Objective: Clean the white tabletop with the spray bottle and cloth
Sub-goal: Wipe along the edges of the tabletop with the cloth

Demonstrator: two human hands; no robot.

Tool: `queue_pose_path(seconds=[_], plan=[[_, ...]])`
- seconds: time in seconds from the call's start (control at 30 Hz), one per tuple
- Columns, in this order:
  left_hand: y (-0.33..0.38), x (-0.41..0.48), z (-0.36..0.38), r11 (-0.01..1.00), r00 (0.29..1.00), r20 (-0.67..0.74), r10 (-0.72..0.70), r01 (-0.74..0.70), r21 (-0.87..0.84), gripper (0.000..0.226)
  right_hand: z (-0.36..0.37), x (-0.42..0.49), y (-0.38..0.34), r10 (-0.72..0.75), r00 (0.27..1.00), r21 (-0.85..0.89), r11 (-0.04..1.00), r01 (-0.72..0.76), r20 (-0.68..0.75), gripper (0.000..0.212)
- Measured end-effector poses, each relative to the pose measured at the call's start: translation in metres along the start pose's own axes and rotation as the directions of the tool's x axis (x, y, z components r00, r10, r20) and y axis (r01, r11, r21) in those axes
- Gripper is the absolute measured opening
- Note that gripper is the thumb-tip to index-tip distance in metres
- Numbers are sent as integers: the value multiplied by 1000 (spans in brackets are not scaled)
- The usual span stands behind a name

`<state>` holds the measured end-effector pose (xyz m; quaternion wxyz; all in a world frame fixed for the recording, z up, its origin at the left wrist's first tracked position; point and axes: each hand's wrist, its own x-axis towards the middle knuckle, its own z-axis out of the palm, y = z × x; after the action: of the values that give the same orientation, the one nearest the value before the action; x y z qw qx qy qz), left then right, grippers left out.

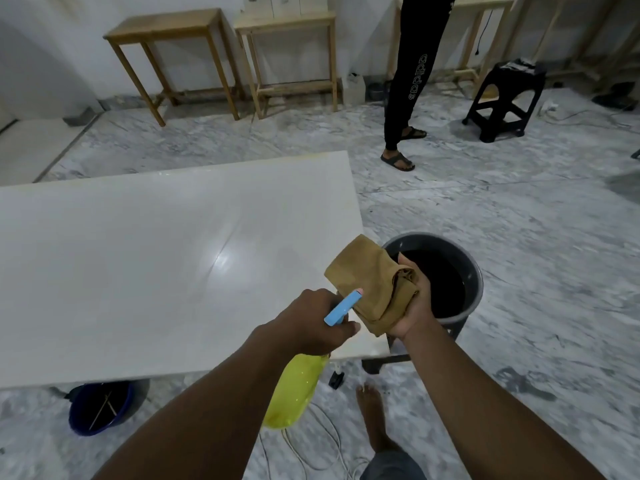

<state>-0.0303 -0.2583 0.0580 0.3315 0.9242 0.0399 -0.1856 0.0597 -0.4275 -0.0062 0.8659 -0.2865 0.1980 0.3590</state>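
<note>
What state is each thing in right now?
cloth: folded, gripped by right hand
bottle: gripped by left hand, nozzle toward cloth
tabletop: glossy, with glare
grey bucket: upright, dark inside
blue bucket: upright under tabletop, sticks inside

**Nozzle to cloth at the worktop's corner**

The left hand (311,320) grips the neck of a yellow spray bottle (294,393), tilted so its blue nozzle (343,306) points at a folded tan cloth (370,282), the tip close against it. The right hand (412,306) holds that cloth from beneath, fingers (420,284) curled round its bunched edge, over the near right corner of the white worktop (138,254). Just past the corner stands a grey bucket (474,275), dark inside. A blue bucket (100,407) sits on the marble floor (519,237) under the worktop's near edge. White cables (325,441) trail beside a bare foot (372,410). Across the room, a person's legs (405,81) in black trousers and sandals stand near wooden tables (173,29) and a black stool (505,98).
</note>
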Motion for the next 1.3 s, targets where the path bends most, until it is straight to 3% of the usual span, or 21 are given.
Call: queue_pose_path(seconds=[0.07, 0.23, 0.4, 0.53, 0.67, 0.73, 0.8, 0.9, 0.93, 1.03, 1.17, 1.3], plan=[[0, 29, -15, 998, 999, 2, -54, 54, -12, 48, 8, 28, -24, 37, 999, -42, 998, -37, -16, 66], [1, 107, -68, 998, 998, -39, -57, 56, -33, 39, 43, 112, -98, -39, 978, -298, 954, -24, -204, 41], [-4, 193, -111, 992, 983, -161, -91, 75, -99, 31, 86, 226, -171, -293, 878, -648, 761, -26, -379, 47], [-5, 256, -141, 990, 969, -214, -121, 102, -98, 27, 116, 325, -207, -392, 858, -741, 671, 21, -331, 25], [-8, 317, -174, 991, 955, -267, -127, 114, -63, 29, 130, 414, -214, -501, 822, -770, 625, 129, -269, 31], [-11, 342, -188, 992, 945, -306, -116, 94, -85, 30, 132, 446, -210, -561, 811, -862, 481, 157, -165, 37], [-17, 364, -195, 992, 940, -326, -103, 75, -97, 29, 127, 474, -202, -533, 844, -930, 335, 152, -54, 46], [-27, 378, -194, 993, 936, -341, -91, 58, -104, 24, 117, 506, -185, -497, 867, -999, -29, 28, 38, 57], [-31, 380, -192, 992, 934, -347, -89, 52, -116, 24, 115, 514, -183, -497, 866, -995, -100, -1, 49, 56], [-41, 379, -181, 987, 935, -337, -114, 67, -148, 25, 111, 530, -187, -501, 862, -987, -158, 1, 81, 47], [-45, 369, -169, 982, 943, -301, -142, 96, -163, 24, 100, 527, -188, -517, 839, -960, -279, 22, 170, 53], [-43, 353, -161, 983, 948, -285, -139, 96, -158, 21, 88, 515, -181, -492, 848, -957, -285, 56, 197, 54]])
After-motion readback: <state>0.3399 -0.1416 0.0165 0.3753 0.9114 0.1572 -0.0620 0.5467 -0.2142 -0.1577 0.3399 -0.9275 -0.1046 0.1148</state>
